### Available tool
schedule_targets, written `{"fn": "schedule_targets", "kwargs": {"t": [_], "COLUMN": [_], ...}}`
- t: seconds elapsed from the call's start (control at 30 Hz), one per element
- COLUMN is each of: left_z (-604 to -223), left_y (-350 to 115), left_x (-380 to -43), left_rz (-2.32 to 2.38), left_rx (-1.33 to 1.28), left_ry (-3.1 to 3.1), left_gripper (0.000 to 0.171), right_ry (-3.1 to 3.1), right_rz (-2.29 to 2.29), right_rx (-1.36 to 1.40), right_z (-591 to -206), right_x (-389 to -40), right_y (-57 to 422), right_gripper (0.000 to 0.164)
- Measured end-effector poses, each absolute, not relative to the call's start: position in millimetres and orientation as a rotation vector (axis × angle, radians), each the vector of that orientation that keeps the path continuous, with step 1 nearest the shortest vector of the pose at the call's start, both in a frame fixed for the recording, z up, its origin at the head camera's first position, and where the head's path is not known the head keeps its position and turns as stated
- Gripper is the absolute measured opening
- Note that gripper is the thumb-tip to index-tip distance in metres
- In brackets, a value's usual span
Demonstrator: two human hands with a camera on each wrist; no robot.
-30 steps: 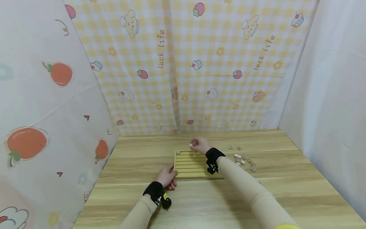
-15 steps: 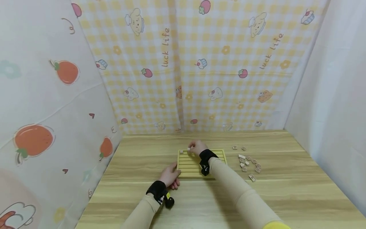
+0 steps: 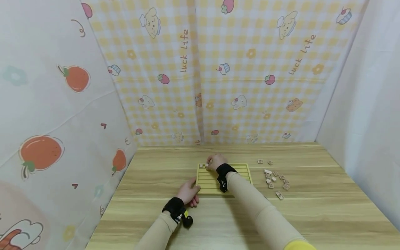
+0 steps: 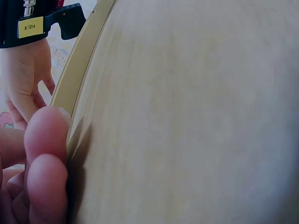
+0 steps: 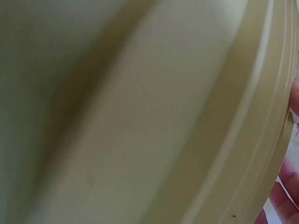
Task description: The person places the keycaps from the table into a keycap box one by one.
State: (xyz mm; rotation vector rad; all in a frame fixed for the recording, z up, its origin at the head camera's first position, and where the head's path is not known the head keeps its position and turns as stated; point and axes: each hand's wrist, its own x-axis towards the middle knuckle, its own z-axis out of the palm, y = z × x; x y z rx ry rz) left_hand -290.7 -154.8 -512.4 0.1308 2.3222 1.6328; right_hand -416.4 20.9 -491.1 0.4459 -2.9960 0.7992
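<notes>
A yellow tray [image 3: 207, 191] with raised horizontal ridges lies on the wooden table. My left hand [image 3: 187, 192] grips its left edge near the front corner, thumb over the rim. In the left wrist view, curled fingers [image 4: 46, 140] sit against the tray's side. My right hand [image 3: 216, 161] reaches over the tray and pinches a small pale square tile [image 3: 206, 165] at the back row. Just left of it, another tile [image 3: 201, 166] rests in the back left corner. The tray [image 5: 224, 112], close and blurred, fills most of the right wrist view.
Several loose tiles [image 3: 267, 176] lie scattered on the table right of the tray, some showing marked faces. Two tiles stand apart farther back, one being a square tile [image 3: 260, 161]. A patterned cloth [image 3: 225, 104] hangs behind the table [image 3: 162, 156].
My right hand has brought its tile down and slightly left onto the tray's back row, beside the corner tile. The left hand keeps its grip. The head view has shifted slightly.
</notes>
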Motion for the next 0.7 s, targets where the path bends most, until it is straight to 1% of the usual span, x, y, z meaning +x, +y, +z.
{"fn": "schedule_targets", "kwargs": {"t": [0.23, 0.47, 0.7], "left_z": [-508.0, -509.5, -511.6], "left_y": [-154.2, -155.3, -155.4], "left_x": [-293.1, -293.4, -291.8], "left_rz": [1.635, 1.63, 1.632], "left_rx": [0.123, 0.13, 0.122], "left_ry": [2.331, 2.343, 2.333], "left_gripper": [0.06, 0.06, 0.061], "right_ry": [-2.984, -2.99, -3.031], "right_rz": [0.898, 0.946, 0.96], "right_rx": [0.502, 0.54, 0.61], "right_z": [-485.4, -486.8, -489.7], "right_x": [-418.4, -420.1, -421.5], "right_y": [22.2, 25.8, 28.4], "right_gripper": [0.015, 0.021, 0.024]}}
